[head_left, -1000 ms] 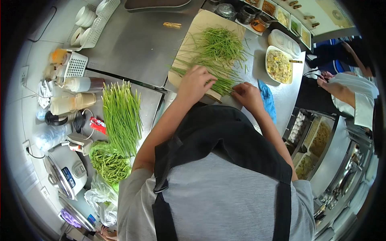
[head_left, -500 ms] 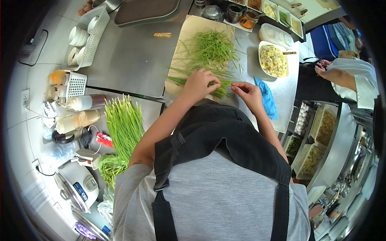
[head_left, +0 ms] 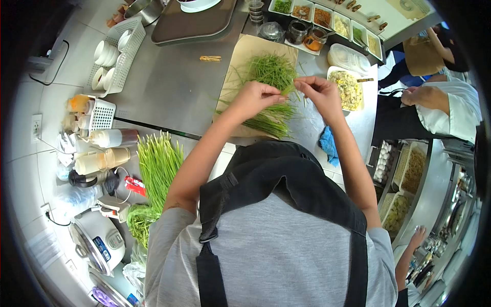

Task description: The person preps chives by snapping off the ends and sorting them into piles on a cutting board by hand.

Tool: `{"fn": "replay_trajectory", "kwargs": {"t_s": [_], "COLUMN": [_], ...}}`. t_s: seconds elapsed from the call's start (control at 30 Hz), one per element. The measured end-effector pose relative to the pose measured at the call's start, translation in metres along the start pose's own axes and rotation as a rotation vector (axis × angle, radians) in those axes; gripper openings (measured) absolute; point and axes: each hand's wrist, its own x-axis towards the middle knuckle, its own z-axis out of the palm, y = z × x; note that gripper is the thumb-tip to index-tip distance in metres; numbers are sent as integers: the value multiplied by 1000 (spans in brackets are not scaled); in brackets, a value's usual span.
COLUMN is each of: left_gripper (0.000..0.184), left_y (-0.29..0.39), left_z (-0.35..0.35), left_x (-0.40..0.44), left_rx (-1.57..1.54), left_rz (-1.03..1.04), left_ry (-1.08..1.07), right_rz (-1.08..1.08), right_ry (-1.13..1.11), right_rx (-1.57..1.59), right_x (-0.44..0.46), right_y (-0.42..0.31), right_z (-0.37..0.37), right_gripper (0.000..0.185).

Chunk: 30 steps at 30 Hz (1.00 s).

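My left hand (head_left: 255, 99) is pinched on thin green stalks above the brown board (head_left: 232, 71). Close by on the right, my right hand (head_left: 318, 93) also pinches the green stalks, its fingertips near those of the left. Beyond both hands a loose pile of green stalks (head_left: 271, 70) lies on the board. A second bunch of stalks (head_left: 271, 122) rests nearer my body, below the hands. A blue cloth (head_left: 328, 145) lies beside my right forearm.
Long green stalks (head_left: 159, 163) lie at the left. A bowl of mixed food (head_left: 348, 89) and a plastic container (head_left: 349, 59) stand right of the board. A brown tray (head_left: 192, 23) is at the back. Co-workers stand at the right, one in a white sleeve (head_left: 460, 112).
Both hands have moved forward from the near bunch, up toward the far pile, and come closer together. The view has shifted slightly, and another person's arm appears at the lower right.
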Motion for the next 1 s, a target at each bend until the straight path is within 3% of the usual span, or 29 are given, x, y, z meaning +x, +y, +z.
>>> {"fn": "replay_trajectory", "kwargs": {"t_s": [0.13, 0.47, 0.67, 0.77, 0.87, 1.0], "left_gripper": [25, 33, 33, 32, 33, 32], "left_y": [19, 47, 48, 57, 59, 54], "left_z": [-19, -51, -56, -55, -55, -59], "left_x": [6, -3, 3, 1, -2, -5], "left_rx": [-133, -383, -196, -179, -241, -369], "left_rz": [51, -95, -68, -71, -57, -46], "left_ry": [13, -56, -113, -38, 109, 226], "right_rz": [-65, -132, -180, -296, -197, -42], "right_ry": [-23, -227, -318, -267, -169, -308], "right_rx": [92, 10, -158, -21, 23, -31], "right_x": [30, 60, 77, 74, 66, 43], "right_y": [-18, -56, -72, -76, -70, -43], "right_z": [0, -1, -6, 0, 2, 8], "right_gripper": [19, 24, 24, 25, 25, 26]}}
